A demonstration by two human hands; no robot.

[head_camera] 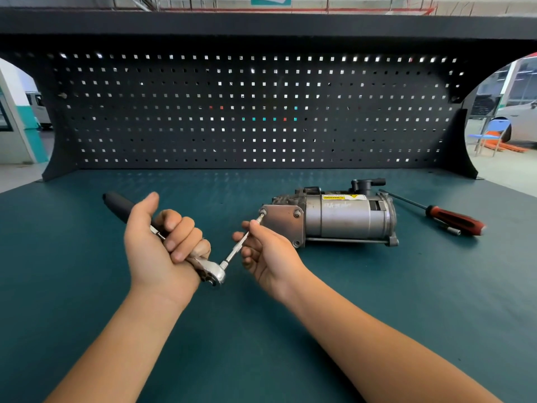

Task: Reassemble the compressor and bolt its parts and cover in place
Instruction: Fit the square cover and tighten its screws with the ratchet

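Note:
A grey metal compressor [345, 221] lies on its side on the green bench top [87, 286], its flat end cover [283, 225] facing me. My left hand [165, 242] grips the shaft of a ratchet wrench [212, 271] with a black handle. A thin extension bar [241, 244] runs from the ratchet head up to the bolt [263, 212] at the cover's upper left corner. My right hand [264, 251] pinches this bar between thumb and fingers. Two other bolts show in the cover's corners.
A screwdriver [453, 219] with a red and black handle lies right of the compressor, and a small silver bit sits beside it. A dark pegboard [252, 112] closes the back of the bench.

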